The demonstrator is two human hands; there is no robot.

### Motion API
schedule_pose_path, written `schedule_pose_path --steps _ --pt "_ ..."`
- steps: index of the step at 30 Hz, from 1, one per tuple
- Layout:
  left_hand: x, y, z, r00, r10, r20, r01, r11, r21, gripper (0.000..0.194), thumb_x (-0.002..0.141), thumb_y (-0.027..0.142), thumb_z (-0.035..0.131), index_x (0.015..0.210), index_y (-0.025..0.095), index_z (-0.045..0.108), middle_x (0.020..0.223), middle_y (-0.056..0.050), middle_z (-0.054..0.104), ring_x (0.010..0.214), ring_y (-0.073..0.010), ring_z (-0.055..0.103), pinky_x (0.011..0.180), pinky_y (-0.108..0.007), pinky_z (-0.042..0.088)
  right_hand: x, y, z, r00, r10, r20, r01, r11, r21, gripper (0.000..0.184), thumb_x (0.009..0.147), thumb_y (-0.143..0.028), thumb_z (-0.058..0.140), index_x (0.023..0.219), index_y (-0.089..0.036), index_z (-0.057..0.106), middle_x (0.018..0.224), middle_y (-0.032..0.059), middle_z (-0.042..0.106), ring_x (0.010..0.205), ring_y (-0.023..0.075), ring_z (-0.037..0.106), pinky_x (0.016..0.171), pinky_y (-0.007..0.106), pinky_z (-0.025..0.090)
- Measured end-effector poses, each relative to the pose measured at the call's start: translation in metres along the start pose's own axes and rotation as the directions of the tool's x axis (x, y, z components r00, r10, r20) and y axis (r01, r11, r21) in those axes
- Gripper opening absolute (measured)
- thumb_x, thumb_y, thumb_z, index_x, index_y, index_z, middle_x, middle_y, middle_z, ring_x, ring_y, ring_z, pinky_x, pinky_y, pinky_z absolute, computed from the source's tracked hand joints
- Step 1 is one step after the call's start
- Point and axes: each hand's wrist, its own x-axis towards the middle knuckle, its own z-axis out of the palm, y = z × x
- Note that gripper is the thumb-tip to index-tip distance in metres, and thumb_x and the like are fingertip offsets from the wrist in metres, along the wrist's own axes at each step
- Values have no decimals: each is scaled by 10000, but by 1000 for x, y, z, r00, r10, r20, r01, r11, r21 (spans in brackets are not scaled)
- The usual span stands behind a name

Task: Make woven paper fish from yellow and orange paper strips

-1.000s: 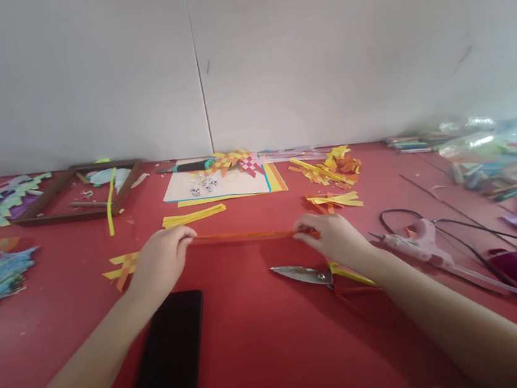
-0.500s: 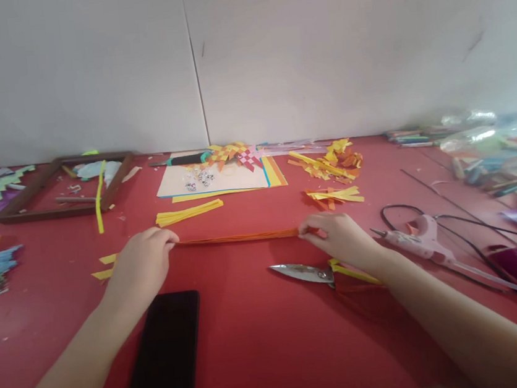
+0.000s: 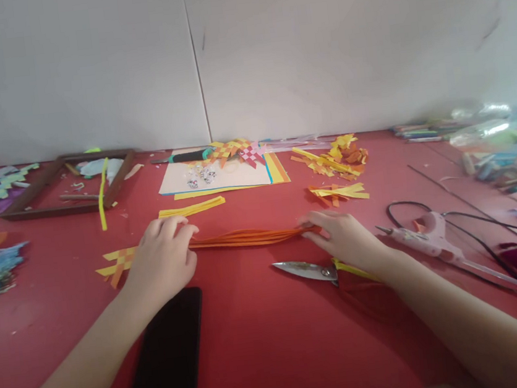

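Observation:
A bundle of orange paper strips (image 3: 249,237) lies across the red table (image 3: 257,343), bowed slightly upward in the middle. My left hand (image 3: 163,258) pinches its left end with the fingers closed. My right hand (image 3: 342,237) grips the right end the same way. Scissors (image 3: 307,270) lie just below my right hand, blades pointing left. A small woven yellow and orange piece (image 3: 119,264) sits beside my left hand.
A black phone (image 3: 168,360) lies under my left forearm. A pink glue gun (image 3: 424,237) with its black cable sits at right. Yellow strips (image 3: 192,209), cut paper scraps (image 3: 333,159), a card sheet (image 3: 219,175) and a wooden frame (image 3: 64,185) lie farther back.
My left hand has moved to the right, closer to my right hand, so the taut orange strips now bulge and fan apart in the middle.

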Motion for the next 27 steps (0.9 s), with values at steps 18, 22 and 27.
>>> schedule_pose_path --steps 18,22,27 --pt "33 48 10 949 315 30 -305 936 -178 396 930 335 547 1252 107 588 1128 -122 668 1016 -266 592 884 -394 486 0 -4 -2 998 -59 -15 58 997 -50 268 922 -212 516 1143 -182 664 1052 64 743 935 223 691 849 366 548" --pt "37 48 18 928 370 -50 -373 913 -166 311 937 228 531 1215 127 630 1021 -89 692 930 -235 605 799 -359 510 0 -6 -3 996 -83 -27 82 996 -36 303 950 -243 485 1184 -181 667 1118 62 736 1009 226 687 894 378 550" --pt "36 45 27 908 388 -158 -412 894 -177 304 943 221 520 1205 128 643 983 -81 700 887 -226 595 744 -344 512 0 -9 -5 992 -115 -45 113 993 -37 295 960 -243 464 1124 -195 704 1102 54 745 1013 211 689 911 368 556"
